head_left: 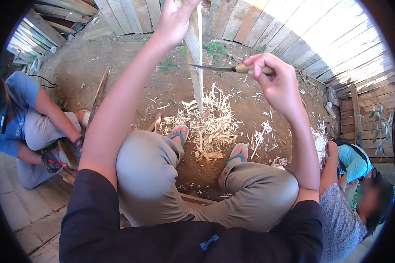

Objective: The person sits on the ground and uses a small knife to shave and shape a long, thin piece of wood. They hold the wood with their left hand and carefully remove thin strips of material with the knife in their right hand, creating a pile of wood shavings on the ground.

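My left hand [176, 21] is closed round the upper part of a long, pale wooden stake [195, 65], cut off by the top edge of the view. The stake stands nearly upright, its narrow lower end down among curled wood shavings [215, 118]. In my right hand [276, 79] is a knife [255, 69], gripped by its light wooden handle. The thin dark blade points left, and its tip overlaps the stake in the view; whether they touch I cannot tell.
My sandalled feet flank the shavings on bare soil. At left, a gloved person [35, 118] sits holding something red. Two people are close on my right, one in patterned grey [340, 219], one in turquoise [354, 160]. A plank fence [289, 26] runs behind.
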### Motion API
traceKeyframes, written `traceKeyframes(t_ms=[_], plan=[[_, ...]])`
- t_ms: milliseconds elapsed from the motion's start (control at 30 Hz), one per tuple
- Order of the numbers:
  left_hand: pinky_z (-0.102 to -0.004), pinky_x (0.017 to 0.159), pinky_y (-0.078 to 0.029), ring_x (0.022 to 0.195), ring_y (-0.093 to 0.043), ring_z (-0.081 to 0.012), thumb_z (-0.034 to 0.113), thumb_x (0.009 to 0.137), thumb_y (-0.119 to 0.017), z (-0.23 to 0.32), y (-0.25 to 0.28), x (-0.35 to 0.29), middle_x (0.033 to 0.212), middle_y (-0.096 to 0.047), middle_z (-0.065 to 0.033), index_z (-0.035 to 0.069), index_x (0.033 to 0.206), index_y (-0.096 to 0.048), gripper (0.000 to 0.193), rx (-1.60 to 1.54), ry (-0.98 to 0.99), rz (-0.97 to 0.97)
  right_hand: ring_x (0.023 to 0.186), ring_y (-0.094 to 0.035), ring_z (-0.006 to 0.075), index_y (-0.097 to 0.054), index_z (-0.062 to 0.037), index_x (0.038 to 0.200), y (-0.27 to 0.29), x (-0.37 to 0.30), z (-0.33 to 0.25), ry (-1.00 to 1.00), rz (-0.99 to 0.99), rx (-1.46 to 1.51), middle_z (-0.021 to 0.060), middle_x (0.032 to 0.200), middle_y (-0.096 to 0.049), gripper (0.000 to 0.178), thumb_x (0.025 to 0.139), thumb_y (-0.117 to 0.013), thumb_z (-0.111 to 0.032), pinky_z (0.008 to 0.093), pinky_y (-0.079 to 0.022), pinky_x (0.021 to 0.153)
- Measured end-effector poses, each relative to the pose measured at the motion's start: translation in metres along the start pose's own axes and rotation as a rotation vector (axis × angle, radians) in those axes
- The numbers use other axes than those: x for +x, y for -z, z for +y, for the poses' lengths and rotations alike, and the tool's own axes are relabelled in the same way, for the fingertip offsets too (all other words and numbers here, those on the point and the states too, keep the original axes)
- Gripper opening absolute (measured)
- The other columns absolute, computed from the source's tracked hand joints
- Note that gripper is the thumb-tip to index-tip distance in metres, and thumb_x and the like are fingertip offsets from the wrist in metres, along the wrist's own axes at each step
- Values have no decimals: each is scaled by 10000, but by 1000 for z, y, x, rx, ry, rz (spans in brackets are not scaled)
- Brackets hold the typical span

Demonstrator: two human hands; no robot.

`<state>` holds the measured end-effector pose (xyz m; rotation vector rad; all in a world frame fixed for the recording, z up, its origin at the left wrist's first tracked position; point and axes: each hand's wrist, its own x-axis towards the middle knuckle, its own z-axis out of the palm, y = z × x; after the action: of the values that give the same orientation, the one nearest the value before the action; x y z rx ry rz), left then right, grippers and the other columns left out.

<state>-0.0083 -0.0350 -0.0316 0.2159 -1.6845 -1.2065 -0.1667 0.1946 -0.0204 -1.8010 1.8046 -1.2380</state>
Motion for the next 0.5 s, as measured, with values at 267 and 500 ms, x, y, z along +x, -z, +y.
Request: traceKeyframes(t_ms=[267, 500], plan=[[-350, 836, -532, 997, -610, -154, 375, 991, -704, -16, 24, 34, 1067, -609, -85, -7, 1297, -440, 556, 149, 141, -4, 973, -743, 331, -662, -103, 1343, 9, -3, 15, 35, -181, -414, 202, 1040, -749, 488, 863, -750, -115, 419, -609, 875], [-368, 833, -555, 967, -649, -222, 273, 848, -840, 14, 12, 19, 1085, -635, -127, -37, 1264, -477, 633, 258, 34, 134, 774, -714, 329, -614, -30, 1295, -33, -48, 78, -275, -433, -678, 191, 1032, -724, 431, 896, -644, -190, 433, -591, 708]])
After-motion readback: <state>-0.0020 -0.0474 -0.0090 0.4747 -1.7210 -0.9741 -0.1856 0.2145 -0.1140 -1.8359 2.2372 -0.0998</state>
